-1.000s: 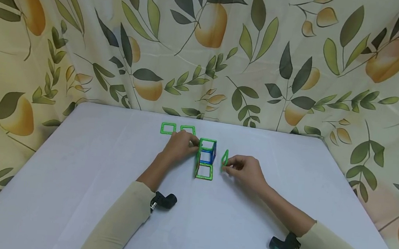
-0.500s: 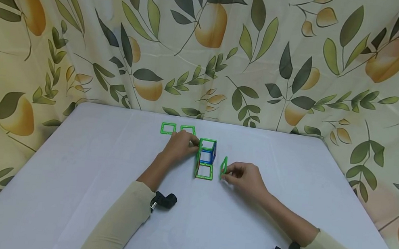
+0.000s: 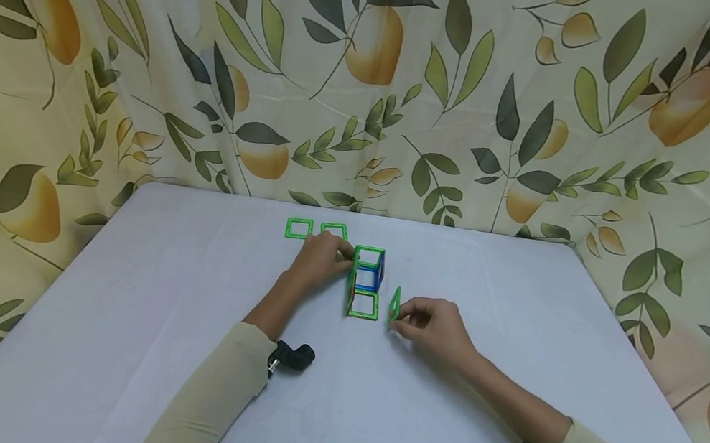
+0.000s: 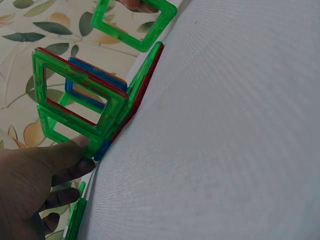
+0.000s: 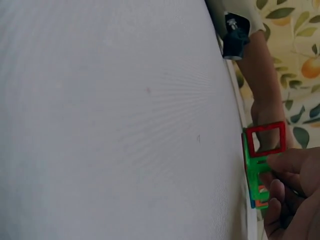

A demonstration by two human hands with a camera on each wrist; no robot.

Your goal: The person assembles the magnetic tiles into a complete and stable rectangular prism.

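On the white counter (image 3: 186, 348), the left hand (image 3: 320, 255) and right hand (image 3: 438, 324) flanked a green-and-blue frame structure (image 3: 366, 291), the left gripping its far left side, the right pinching an upright green square (image 3: 394, 308) nearby. Two loose squares (image 3: 299, 221) lay farther off, left.

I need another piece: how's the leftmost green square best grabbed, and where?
Probably pinch the leftmost green square by its left edge, coming from the left: it lies flat, with a second square and the left hand close on its right.
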